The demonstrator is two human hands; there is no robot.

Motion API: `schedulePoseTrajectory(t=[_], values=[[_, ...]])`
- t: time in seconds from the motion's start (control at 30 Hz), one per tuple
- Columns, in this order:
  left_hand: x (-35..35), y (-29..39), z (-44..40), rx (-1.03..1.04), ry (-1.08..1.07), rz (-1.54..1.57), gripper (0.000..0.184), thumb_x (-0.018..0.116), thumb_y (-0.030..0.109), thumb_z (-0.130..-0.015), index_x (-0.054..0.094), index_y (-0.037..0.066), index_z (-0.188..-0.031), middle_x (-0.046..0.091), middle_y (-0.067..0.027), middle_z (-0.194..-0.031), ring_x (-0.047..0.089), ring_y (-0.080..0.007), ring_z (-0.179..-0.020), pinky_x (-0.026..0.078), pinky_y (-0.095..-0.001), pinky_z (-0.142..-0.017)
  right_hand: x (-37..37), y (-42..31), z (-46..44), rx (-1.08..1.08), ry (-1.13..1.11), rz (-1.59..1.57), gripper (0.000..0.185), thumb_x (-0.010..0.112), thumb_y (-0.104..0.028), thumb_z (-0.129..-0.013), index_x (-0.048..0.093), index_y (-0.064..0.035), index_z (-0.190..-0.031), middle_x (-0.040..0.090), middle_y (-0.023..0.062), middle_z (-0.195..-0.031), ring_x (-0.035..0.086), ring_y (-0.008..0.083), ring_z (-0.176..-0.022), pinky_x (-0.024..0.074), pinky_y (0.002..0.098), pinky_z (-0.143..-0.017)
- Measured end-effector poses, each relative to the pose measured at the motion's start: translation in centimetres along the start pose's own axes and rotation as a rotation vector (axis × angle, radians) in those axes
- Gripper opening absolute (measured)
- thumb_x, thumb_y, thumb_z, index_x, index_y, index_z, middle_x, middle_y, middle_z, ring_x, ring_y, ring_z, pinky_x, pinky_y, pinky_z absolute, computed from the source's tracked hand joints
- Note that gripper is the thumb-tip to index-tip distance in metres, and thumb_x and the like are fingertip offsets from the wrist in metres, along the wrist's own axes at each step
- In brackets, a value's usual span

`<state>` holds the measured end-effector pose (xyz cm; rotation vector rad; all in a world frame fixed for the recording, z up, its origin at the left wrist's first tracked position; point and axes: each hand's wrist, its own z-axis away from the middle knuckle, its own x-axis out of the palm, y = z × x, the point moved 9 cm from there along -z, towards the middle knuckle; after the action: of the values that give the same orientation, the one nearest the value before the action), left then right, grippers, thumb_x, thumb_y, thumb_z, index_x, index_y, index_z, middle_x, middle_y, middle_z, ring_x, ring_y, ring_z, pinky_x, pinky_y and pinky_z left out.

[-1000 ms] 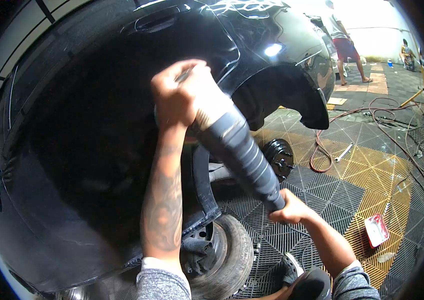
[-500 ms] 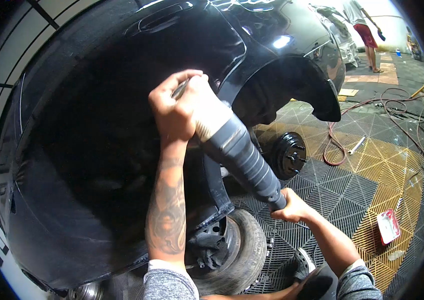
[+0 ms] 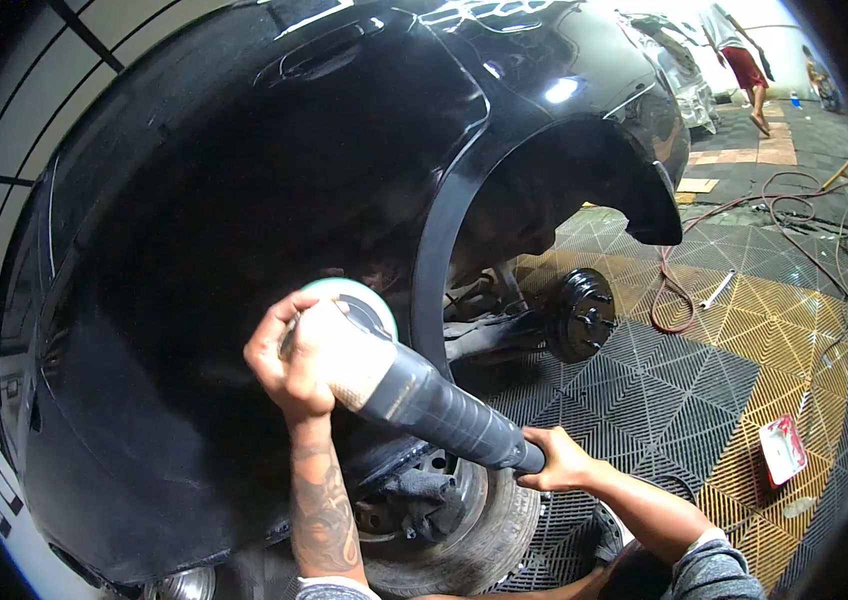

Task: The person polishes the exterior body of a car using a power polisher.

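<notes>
Head view shows 2 hands on the polisher (image 3: pixel 444 408): the left hand (image 3: pixel 289 362) curls its fingers over the head, and the right hand (image 3: pixel 556 460) is wrapped around the tail end. The polisher slants in front of the car (image 3: pixel 174 330), its pad (image 3: pixel 374 298) facing the panel left of the wheel arch (image 3: pixel 434 240). A tyre (image 3: pixel 514 535) lies near, below it, a tray (image 3: pixel 782 450) sits right on the floor (image 3: pixel 644 390), and a person (image 3: pixel 739 60) is far right.
</notes>
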<state>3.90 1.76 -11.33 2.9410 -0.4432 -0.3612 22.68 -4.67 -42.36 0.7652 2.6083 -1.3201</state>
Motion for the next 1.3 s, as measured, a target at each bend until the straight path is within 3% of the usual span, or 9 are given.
schedulePoseTrajectory(t=[0.13, 0.2, 0.63, 0.73, 0.8, 0.93, 1.0, 1.17, 1.3], values=[[2.7, 0.3, -6.8, 0.046, -0.109, 0.016, 0.032, 0.057, 0.018, -0.094, 0.067, -0.007, -0.11, 0.073, -0.0197, -0.102, 0.072, -0.0257, -0.088, 0.058, -0.0376, -0.085, -3.1, -4.5, -0.5, -0.008, 0.086, -0.157, 0.094, 0.08, -0.026, -0.081, 0.028, -0.0051, -0.157, 0.07, 0.0286, -0.114, 0.071, 0.0401, -0.105, 0.0539, 0.0412, -0.096], [4.2, -0.3, -10.2, -0.002, -0.125, 0.03, 0.031, 0.057, 0.017, -0.094, 0.067, -0.007, -0.111, 0.073, -0.0203, -0.103, 0.073, -0.027, -0.088, 0.059, -0.0383, -0.085, -5.5, -8.9, -0.7, -0.382, 0.234, 0.066, 0.094, 0.074, -0.031, -0.092, 0.015, -0.0063, -0.161, 0.063, 0.0327, -0.126, 0.069, 0.0446, -0.106, 0.0527, 0.0431, -0.098], [20.5, -4.7, -24.9, -0.16, -0.291, 0.131, 0.026, 0.07, 0.014, -0.09, 0.074, -0.005, -0.107, 0.076, -0.0138, -0.101, 0.073, -0.0185, -0.089, 0.057, -0.0301, -0.085, -14.6, -9.8, -4.0, 0.002, 0.435, -0.103, 0.074, 0.06, -0.034, -0.101, 0.022, -0.0099, -0.16, 0.056, 0.0292, -0.14, 0.056, 0.0422, -0.13, 0.0419, 0.0437, -0.11], [23.7, -4.8, -26.6, -0.175, -0.302, 0.13, 0.028, 0.076, 0.015, -0.087, 0.075, -0.004, -0.108, 0.076, -0.011, -0.102, 0.072, -0.0158, -0.089, 0.057, -0.0291, -0.084, -16.2, -9.0, -4.1, 0.21, 0.38, -0.197, 0.074, 0.059, -0.037, -0.102, 0.023, -0.0116, -0.161, 0.065, 0.0261, -0.128, 0.069, 0.0355, -0.109, 0.0503, 0.0426, -0.099], [24.6, -3.8, -26.5, -0.194, -0.276, 0.045, 0.029, 0.079, 0.019, -0.086, 0.077, -0.001, -0.106, 0.077, -0.0102, -0.102, 0.071, -0.014, -0.088, 0.056, -0.0286, -0.083, -18.3, -9.3, -4.4, 0.027, 0.479, -0.17, 0.077, 0.06, -0.041, -0.102, 0.019, -0.0185, -0.163, 0.059, 0.0054, -0.071, 0.056, 0.0119, -0.053, 0.0514, 0.0312, -0.055], [25.1, -1.7, -27.6, -0.069, -0.308, -0.317, 0.035, 0.078, 0.032, -0.085, 0.078, 0.003, -0.104, 0.077, -0.013, -0.106, 0.073, -0.0202, -0.095, 0.056, -0.0331, -0.088, -19.1, -9.5, -4.5, 0.048, 0.458, -0.264, 0.076, 0.061, -0.04, -0.102, 0.02, -0.0193, -0.163, 0.056, 0.0026, -0.067, 0.052, 0.0099, -0.05, 0.049, 0.0288, -0.051], [25.1, 0.3, -27.2, 0.047, -0.409, -0.674, 0.049, 0.065, 0.047, -0.085, 0.078, 0.005, -0.107, 0.074, -0.0198, -0.111, 0.071, -0.0323, -0.108, 0.053, -0.0389, -0.096, -18.7, -9.2, -4.3, 0.076, 0.451, -0.151, 0.076, 0.061, -0.039, -0.101, 0.021, -0.017, -0.162, 0.068, 0.0137, -0.084, 0.068, 0.0209, -0.066, 0.0565, 0.0352, -0.066], [22.6, 0.6, -25.9, 0.069, -0.456, -1.025, 0.058, 0.059, 0.055, -0.081, 0.078, 0.003, -0.1, 0.074, -0.0234, -0.108, 0.07, -0.0379, -0.106, 0.054, -0.0412, -0.094, -14.3, -9.8, -4.8, -0.055, 0.488, -0.096, 0.076, 0.062, -0.034, -0.1, 0.021, -0.0121, -0.161, 0.064, 0.0311, -0.128, 0.062, 0.0434, -0.122, 0.047, 0.0441, -0.105], [18.2, 1.1, -25.2, 0.071, -0.4, -0.973, 0.051, 0.065, 0.052, -0.077, 0.079, 0.004, -0.087, 0.075, -0.0215, -0.094, 0.073, -0.0378, -0.092, 0.056, -0.0422, -0.086, -11.5, -10.8, -5.3, -0.189, 0.483, -0.072, 0.08, 0.062, -0.035, -0.1, 0.016, -0.0131, -0.162, 0.065, 0.0342, -0.121, 0.067, 0.0458, -0.112, 0.0517, 0.0442, -0.099]])
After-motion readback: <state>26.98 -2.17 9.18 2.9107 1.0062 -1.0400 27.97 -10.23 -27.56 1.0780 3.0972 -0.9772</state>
